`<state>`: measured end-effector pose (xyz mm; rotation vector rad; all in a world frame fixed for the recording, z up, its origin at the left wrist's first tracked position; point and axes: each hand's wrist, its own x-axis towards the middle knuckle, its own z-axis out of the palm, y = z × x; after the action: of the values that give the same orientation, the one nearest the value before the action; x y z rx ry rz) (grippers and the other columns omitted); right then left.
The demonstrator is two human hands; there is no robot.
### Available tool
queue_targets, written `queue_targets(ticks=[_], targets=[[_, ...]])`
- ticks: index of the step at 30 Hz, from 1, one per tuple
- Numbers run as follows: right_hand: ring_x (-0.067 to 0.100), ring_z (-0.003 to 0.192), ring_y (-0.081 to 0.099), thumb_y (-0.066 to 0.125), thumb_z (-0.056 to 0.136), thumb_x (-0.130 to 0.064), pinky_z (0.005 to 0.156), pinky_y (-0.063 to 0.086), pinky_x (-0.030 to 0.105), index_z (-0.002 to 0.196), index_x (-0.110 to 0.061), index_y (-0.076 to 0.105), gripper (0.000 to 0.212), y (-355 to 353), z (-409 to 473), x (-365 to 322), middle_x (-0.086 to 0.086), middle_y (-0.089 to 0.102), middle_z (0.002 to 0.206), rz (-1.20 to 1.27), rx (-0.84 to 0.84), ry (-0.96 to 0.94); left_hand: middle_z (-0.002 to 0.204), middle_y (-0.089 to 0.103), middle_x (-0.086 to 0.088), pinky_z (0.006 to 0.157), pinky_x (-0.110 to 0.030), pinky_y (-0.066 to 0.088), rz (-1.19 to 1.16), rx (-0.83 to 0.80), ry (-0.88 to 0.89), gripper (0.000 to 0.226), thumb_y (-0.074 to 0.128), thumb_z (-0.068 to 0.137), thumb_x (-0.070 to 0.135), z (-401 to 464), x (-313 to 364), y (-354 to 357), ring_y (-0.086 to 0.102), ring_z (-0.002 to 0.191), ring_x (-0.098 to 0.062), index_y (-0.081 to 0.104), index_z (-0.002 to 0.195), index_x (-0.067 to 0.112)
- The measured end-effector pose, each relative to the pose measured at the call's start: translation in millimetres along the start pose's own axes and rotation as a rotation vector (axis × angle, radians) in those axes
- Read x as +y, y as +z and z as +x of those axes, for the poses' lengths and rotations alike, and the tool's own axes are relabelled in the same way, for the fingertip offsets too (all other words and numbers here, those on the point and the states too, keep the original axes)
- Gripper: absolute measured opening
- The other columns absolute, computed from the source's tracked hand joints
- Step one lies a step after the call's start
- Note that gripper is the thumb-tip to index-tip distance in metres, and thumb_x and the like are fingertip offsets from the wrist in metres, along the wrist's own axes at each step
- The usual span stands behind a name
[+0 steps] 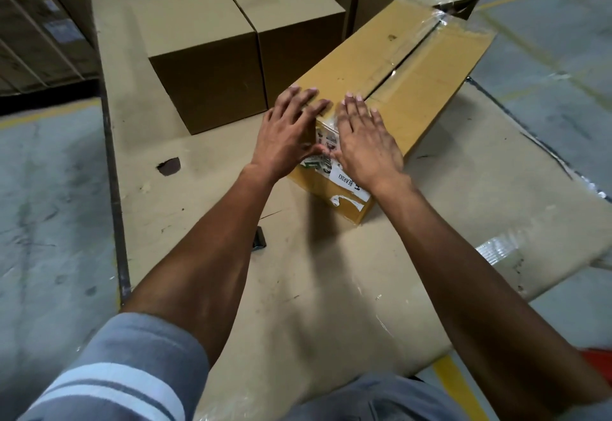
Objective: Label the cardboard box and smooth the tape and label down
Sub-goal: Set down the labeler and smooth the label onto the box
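Fingers (299, 102) spread and laid flat, gripping nothing, only pressing. Left hand (286, 134) and right hand (362, 142) side by side on the near end of the long cardboard box (430, 66), thumbs nearly touching over the label (326, 152). Box lying at an angle on a flat cardboard sheet (331, 271) over the floor, just beside a row of closed brown boxes (205, 56). Label white with small printed pictures and a strip of text, mostly hidden under the palms, placed at the near edge of the top face and seeming to fold over it. Clear tape (414, 36) along the middle seam, wrinkled and loose at the far end, with the seam open a little there. Probably in the smoothing step, with the far tape not yet pressed. Possible trouble: air bubbles or creases locked under the label if pressed from the edges toward the middle; a torn corner already visible on the white patch (344, 202) lower on the near end, likely to lift more if rubbed against the grain; flaps sinking under strong pressure near the open seam; box sliding on the smooth sheet with an uneven push.
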<state>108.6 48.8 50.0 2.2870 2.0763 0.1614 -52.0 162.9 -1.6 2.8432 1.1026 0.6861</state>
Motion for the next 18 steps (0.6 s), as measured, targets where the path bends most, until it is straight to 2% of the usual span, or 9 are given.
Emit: queue_targets(ticks=[3, 5, 6, 8, 11, 14, 18], targets=[[0.032, 0.162, -0.007, 0.06, 0.099, -0.047, 0.132, 0.006, 0.047, 0.164, -0.003, -0.005, 0.102, 1, -1, -4, 0.019, -0.009, 0.174, -0.023, 0.018, 0.019, 0.176, 0.018, -0.004, 0.123, -0.057, 0.034, 0.044, -0.05, 0.022, 0.119, 0.084, 0.074, 0.068, -1, -2, -2, 0.009, 0.164, -0.032, 0.02, 0.167, 0.031], [0.032, 0.162, -0.007, 0.069, 0.094, -0.047, 0.132, 0.007, 0.047, 0.164, -0.002, -0.005, 0.111, 1, -2, -5, 0.019, -0.01, 0.173, -0.025, 0.009, 0.034, 0.176, 0.017, -0.003, 0.123, -0.057, 0.034, 0.042, -0.071, 0.019, 0.12, 0.087, 0.072, 0.066, -1, -2, -6, 0.008, 0.164, -0.031, 0.021, 0.167, 0.032], [0.033, 0.162, -0.007, 0.068, 0.093, -0.051, 0.132, 0.007, 0.047, 0.164, -0.002, -0.005, 0.113, 0, -2, -4, 0.02, -0.01, 0.173, -0.02, -0.001, 0.038, 0.176, 0.018, -0.002, 0.123, -0.057, 0.033, 0.03, -0.079, 0.024, 0.116, 0.084, 0.075, 0.067, -1, -2, -8, 0.007, 0.164, -0.031, 0.022, 0.167, 0.032], [0.032, 0.162, -0.006, 0.054, 0.098, -0.06, 0.132, 0.006, 0.047, 0.164, -0.003, -0.004, 0.104, -2, -1, 0, 0.019, -0.009, 0.174, 0.037, -0.019, 0.033, 0.176, 0.019, 0.001, 0.122, -0.058, 0.035, -0.009, -0.086, 0.027, 0.099, 0.068, 0.086, 0.073, -1, -2, -13, 0.007, 0.164, -0.028, 0.025, 0.166, 0.036], [0.029, 0.162, -0.003, 0.032, 0.107, -0.057, 0.132, 0.004, 0.044, 0.165, -0.005, 0.002, 0.083, -7, 0, 8, 0.016, -0.004, 0.174, 0.167, -0.016, 0.036, 0.175, 0.023, 0.006, 0.117, -0.061, 0.037, -0.066, -0.063, -0.022, 0.07, 0.042, 0.102, 0.073, 0, 0, -16, 0.009, 0.163, -0.024, 0.031, 0.164, 0.041], [0.03, 0.162, -0.002, 0.039, 0.107, -0.052, 0.132, 0.005, 0.045, 0.165, -0.005, 0.002, 0.083, -6, -1, 6, 0.017, -0.003, 0.174, 0.103, -0.004, 0.051, 0.174, 0.027, 0.006, 0.118, -0.056, 0.035, -0.054, -0.039, -0.063, 0.069, 0.039, 0.102, 0.074, 0, 6, -12, 0.013, 0.163, -0.023, 0.035, 0.163, 0.041], [0.032, 0.162, -0.005, 0.057, 0.1, -0.048, 0.132, 0.008, 0.048, 0.165, -0.003, -0.002, 0.098, -2, -2, -3, 0.019, -0.005, 0.174, 0.007, -0.004, 0.069, 0.175, 0.026, 0.006, 0.125, -0.062, 0.021, 0.055, -0.033, -0.045, 0.077, 0.047, 0.095, 0.077, 1, 1, -5, 0.015, 0.163, -0.023, 0.03, 0.164, 0.044]])
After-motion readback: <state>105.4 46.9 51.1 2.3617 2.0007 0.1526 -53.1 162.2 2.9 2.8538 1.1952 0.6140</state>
